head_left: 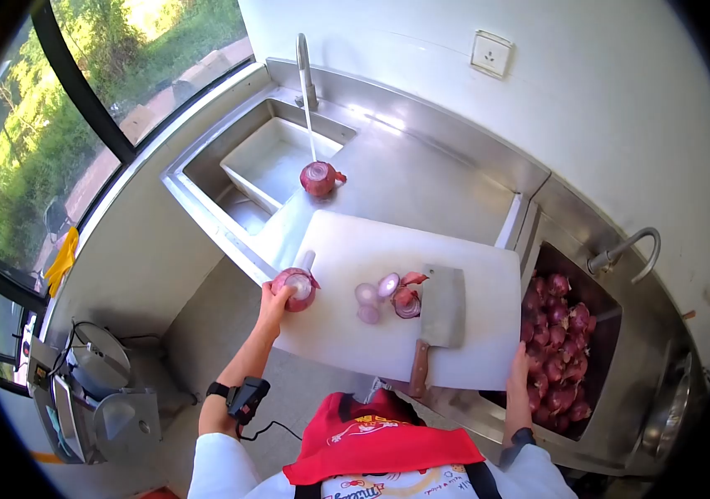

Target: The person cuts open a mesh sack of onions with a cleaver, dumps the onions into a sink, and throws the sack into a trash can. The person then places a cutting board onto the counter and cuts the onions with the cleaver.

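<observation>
My left hand [276, 306] is closed around a red onion [297, 281] with a pale cut face, at the left edge of a white cutting board [355, 349]. At the board's right edge, my right hand [519, 374] grips the side, its fingers partly hidden. A cleaver [445, 308] with a wooden handle lies flat on the board. Left of its blade are onion slices [367, 294] and an onion end with loose skin [406, 303]. Another cut red onion [318, 178] sits on the steel counter beyond the board.
A left sink holds a white tub [247, 170] under a tall tap [305, 75]. The right sink [604, 358] is heaped with red onions [559, 349], beside a curved tap [625, 249]. A machine [110, 382] stands at lower left, and yellow gloves [61, 262] hang by the window.
</observation>
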`<state>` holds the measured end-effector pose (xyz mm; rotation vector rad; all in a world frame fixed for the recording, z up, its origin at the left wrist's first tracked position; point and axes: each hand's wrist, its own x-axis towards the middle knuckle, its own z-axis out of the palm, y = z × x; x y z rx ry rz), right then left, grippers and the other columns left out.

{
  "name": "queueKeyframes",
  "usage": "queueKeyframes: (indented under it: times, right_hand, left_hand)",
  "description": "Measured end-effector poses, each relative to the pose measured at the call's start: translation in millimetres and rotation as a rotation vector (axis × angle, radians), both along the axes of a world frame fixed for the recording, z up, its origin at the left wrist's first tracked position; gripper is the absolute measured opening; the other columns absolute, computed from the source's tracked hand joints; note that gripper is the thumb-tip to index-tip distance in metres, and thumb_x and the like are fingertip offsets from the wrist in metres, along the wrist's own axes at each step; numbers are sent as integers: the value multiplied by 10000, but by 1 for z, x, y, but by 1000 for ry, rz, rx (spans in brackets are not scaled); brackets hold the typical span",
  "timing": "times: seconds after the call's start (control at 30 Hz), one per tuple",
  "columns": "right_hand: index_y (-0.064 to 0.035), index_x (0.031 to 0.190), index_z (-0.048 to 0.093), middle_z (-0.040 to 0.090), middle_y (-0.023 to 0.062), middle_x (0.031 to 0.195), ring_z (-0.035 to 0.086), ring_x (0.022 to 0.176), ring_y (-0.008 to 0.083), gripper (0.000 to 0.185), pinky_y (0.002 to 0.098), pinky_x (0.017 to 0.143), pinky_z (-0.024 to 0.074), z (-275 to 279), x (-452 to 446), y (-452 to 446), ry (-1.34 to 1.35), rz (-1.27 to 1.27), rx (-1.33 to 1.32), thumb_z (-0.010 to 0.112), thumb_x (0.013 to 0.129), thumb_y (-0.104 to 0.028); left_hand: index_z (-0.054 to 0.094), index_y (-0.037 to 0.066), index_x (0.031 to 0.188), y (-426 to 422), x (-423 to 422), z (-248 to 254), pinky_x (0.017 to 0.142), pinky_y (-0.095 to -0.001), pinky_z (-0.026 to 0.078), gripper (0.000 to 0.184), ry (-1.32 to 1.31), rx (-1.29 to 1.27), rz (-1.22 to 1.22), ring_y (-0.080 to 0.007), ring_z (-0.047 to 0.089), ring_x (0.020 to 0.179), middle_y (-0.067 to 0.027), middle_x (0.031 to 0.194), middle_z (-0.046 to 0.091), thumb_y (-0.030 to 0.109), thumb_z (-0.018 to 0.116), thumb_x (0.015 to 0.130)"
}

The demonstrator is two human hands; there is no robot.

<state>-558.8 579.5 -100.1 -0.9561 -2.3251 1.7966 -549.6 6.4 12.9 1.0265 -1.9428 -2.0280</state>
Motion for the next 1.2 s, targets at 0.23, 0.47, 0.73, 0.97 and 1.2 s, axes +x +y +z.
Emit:
queueKeyframes:
  times: [0.23, 0.47, 0.73, 0.97, 1.2]
  right_hand:
    - [35, 962, 584, 586, 57, 889, 529, 812, 154, 388, 304, 736, 441, -9, 23, -55, -34, -101, 106, 431, 932, -321]
    - [-59, 957, 489, 488, 38, 825, 468, 768, 139, 127, 278, 707, 416, 6, 63, -158, -87, -293, 484, 512, 853, -127]
    - [-46, 1094, 523, 498, 128, 1065, 502, 989, 276, 284, 362, 845, 419, 66, 51, -268, 1, -134, 893, 557, 813, -26]
    - [-43, 1060, 549, 532, 78, 1062, 532, 937, 179, 256, 275, 751, 446, 92, 33, -348, 213, -184, 580, 533, 814, 27]
    - [-39, 1006, 572, 554, 31, 973, 535, 838, 117, 186, 237, 691, 439, 75, 72, -349, 189, -330, 574, 515, 846, 36]
  left_hand:
    - [379, -32, 1178, -72, -117, -31, 805, -317, 450, 682, -79, 0, -270, -214, 523, 934, -155, 1036, 512, 304, 691, 674]
    - [316, -24, 1207, -118, -181, -40, 849, -332, 451, 708, 3, -1, -491, -231, 516, 985, -178, 1105, 482, 254, 690, 674]
    - [377, 66, 1235, -115, -160, -25, 993, -562, 209, 814, -6, -907, -866, -352, 404, 1228, -165, 1228, 501, 488, 728, 633]
    - [370, 22, 1184, -133, -177, -44, 831, -384, 465, 700, 349, -362, -899, -298, 539, 963, -180, 1058, 499, 147, 744, 606]
    - [296, 60, 1191, -247, -294, -67, 741, -354, 511, 706, -48, 43, -200, -279, 541, 920, -196, 1139, 426, 210, 734, 659]
